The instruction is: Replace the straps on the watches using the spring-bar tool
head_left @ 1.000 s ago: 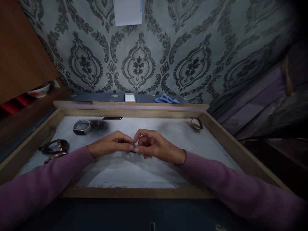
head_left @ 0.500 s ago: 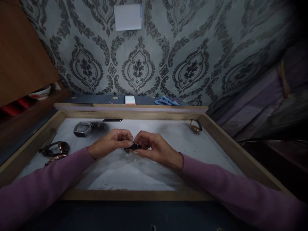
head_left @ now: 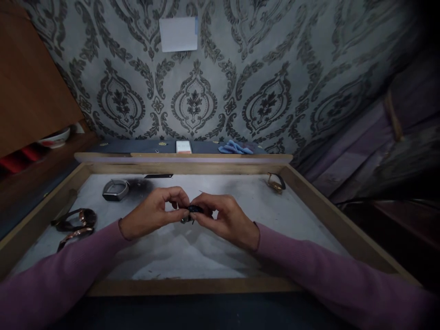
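Above the middle of the white-bottomed wooden tray [head_left: 192, 287], my two hands meet over a small black watch [head_left: 195, 209]. My left hand [head_left: 156, 211] pinches its left side between thumb and fingers, beside a small shiny metal part. From the right, my right hand [head_left: 228, 217] grips the other side, with thumb below and fingers above. A thin pale pointed thing sticks up behind the right fingers; I cannot make out what it is. Fingers cover most of the watch.
A grey-banded smartwatch [head_left: 116, 190], a dark watch [head_left: 75, 220] and a rose-gold watch [head_left: 74, 237] lie at left. A thin black strip [head_left: 158, 176] and a gold watch [head_left: 275, 182] lie by the back. Beyond the rim are a blue cloth [head_left: 235, 147] and a small white card [head_left: 183, 146].
The black watch has turned slightly between my fingers and shows a darker oval face. My hands stay together around it. The whole view has shifted a little.
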{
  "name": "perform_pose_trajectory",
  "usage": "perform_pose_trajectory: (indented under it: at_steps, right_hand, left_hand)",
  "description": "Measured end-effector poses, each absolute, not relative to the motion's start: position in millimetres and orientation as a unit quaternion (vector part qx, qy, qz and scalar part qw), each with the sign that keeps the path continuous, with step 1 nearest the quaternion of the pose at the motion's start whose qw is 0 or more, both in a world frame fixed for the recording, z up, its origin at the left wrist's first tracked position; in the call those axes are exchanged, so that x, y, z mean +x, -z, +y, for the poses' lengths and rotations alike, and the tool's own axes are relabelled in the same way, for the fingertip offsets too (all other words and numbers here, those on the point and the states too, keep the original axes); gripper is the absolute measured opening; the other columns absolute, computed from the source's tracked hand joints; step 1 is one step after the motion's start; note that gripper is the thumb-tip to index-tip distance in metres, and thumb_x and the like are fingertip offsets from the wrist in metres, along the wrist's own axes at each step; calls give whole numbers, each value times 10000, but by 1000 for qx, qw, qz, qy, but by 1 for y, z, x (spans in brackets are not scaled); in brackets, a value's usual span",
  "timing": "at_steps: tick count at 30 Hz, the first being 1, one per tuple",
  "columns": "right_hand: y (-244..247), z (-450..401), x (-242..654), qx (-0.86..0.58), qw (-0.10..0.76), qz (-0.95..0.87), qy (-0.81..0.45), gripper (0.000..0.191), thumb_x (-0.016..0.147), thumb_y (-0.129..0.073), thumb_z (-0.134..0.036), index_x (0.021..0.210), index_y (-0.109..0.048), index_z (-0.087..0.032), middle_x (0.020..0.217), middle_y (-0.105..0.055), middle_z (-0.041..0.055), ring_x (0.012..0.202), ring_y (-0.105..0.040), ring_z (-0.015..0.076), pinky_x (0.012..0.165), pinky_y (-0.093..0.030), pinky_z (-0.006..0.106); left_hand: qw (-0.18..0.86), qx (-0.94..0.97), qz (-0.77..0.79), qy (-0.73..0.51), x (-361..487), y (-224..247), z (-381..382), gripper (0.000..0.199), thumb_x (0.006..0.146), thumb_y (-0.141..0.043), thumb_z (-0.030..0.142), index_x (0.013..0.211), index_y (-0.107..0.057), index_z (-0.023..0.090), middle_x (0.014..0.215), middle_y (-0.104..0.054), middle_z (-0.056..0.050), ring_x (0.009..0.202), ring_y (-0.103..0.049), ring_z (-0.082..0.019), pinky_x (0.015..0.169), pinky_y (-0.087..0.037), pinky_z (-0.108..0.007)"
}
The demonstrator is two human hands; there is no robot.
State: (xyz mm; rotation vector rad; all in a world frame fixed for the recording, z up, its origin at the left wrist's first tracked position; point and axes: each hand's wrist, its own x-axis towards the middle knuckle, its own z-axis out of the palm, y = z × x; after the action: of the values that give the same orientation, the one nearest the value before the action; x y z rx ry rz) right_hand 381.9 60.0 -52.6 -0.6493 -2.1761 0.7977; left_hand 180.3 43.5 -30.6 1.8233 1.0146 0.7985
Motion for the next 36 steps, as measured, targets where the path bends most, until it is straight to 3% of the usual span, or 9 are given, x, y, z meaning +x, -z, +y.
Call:
perform_pose_trajectory:
  at_steps: [8,15,23,29,36]
  right_hand:
    - [54,59,383,-243,355,-855,-289,46,855,-587,-152,849,-633,-147,631,-538,-33,550,-465,79,529,-380,186]
    - [53,59,382,-230,357,-859,-286,74,789,-582,-97,817,-635,-140,621,-536,-37,537,-476,75,530,-390,188]
    - [55,57,381,-241,347,-863,-277,82,801,-553,-115,784,-625,-151,611,-539,-32,523,-479,79,519,-390,195]
    - [55,57,380,-232,344,-870,-268,89,793,-556,-95,788,-620,-156,614,-543,-30,530,-488,83,522,-396,196]
    - [56,57,377,-239,352,-861,-280,105,778,-557,-89,808,-644,-141,641,-556,-19,528,-484,76,525,-400,194]
  left_hand:
    - [349,766,418,-341,181,34,43,126,818,-628,298,795,-626,174,815,-574,-4,778,-499,-147,704,-384,-273]
    - [495,679,454,-297,187,32,41,116,745,-622,262,764,-565,163,638,-483,57,585,-394,-92,540,-319,-218]
    - [485,668,473,-309,189,29,41,110,700,-628,267,712,-601,161,633,-536,43,599,-439,-100,570,-357,-224]
    - [533,637,469,-301,186,31,42,126,661,-655,268,692,-606,157,671,-579,19,659,-496,-118,636,-376,-247]
    - [570,561,522,-296,193,28,41,113,569,-641,237,611,-572,158,499,-460,77,481,-321,-63,469,-218,-208]
